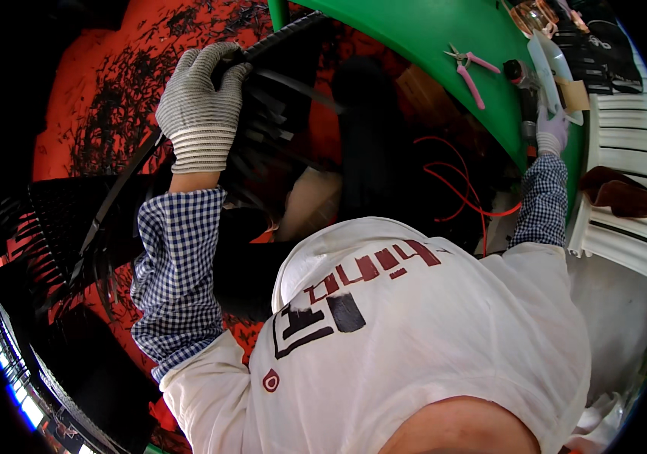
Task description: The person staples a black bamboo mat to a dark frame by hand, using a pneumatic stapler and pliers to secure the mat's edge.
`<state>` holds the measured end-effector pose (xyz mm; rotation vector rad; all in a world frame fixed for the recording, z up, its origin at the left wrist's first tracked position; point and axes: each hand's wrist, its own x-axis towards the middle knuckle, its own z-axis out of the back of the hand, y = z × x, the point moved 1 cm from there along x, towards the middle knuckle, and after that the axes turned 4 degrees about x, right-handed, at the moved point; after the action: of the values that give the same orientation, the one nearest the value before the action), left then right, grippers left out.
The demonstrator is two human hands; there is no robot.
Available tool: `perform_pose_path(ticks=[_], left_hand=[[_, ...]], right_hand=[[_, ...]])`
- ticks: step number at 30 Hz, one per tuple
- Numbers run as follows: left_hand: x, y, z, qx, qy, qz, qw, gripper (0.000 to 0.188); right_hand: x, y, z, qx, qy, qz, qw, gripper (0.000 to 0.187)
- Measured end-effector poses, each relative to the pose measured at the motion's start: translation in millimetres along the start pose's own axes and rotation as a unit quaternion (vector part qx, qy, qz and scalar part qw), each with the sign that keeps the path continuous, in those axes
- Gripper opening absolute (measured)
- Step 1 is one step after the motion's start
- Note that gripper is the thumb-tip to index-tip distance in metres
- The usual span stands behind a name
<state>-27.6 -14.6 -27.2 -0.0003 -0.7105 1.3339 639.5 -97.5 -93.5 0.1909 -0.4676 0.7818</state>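
My left hand (pixel 206 106), in a grey-and-white striped knit glove, is raised at the upper left. Its thumb and fingers close round the end of a dark, strip-wrapped bar (pixel 285 36). Beside that hand, a flat black strip (pixel 293 85) trails off to the right, and another long black strip (pixel 123 178) hangs down past the wrist. My right hand (pixel 552 132), in a pale lilac glove, reaches far right to the near end of a white tray (pixel 549 64). A tan block (pixel 571 96) lies at the tray's edge. Its fingertips are too small and partly hidden to read.
Pink-handled cutters (pixel 473 74) and a power tool (pixel 524 83) lie on the green table (pixel 414 34). A red cord (pixel 463 185) loops below it. Black scraps litter the red floor (pixel 58 113). White ribbed panels (pixel 629 129) stand at the right.
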Motion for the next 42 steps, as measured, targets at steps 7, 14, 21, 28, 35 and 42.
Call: perform_pose_path(ticks=[7,14,21,28,35,42], left_hand=[[12,11,-11,-0.064,0.010,0.011,0.998,0.018],[31,10,-2,-0.071,0.087,0.087,0.990,0.020],[38,19,-19,-0.128,0.151,0.112,0.974,0.024],[38,29,-12,-0.155,0.162,0.140,0.964,0.022],[40,22,-26,-0.165,0.180,0.140,0.960,0.020],[37,16,-12,-0.183,0.151,0.152,0.960,0.013]], right_hand=[[-11,37,19,0.036,0.200,-0.022,0.979,0.077],[10,41,-24,0.039,0.225,0.009,0.973,0.077],[11,57,71,0.385,0.028,0.087,0.918,0.070],[-73,221,165,0.599,0.262,0.156,0.741,0.029],[-180,319,191,0.554,0.081,0.487,0.670,0.055],[-211,322,191,0.426,0.117,0.582,0.683,0.066]])
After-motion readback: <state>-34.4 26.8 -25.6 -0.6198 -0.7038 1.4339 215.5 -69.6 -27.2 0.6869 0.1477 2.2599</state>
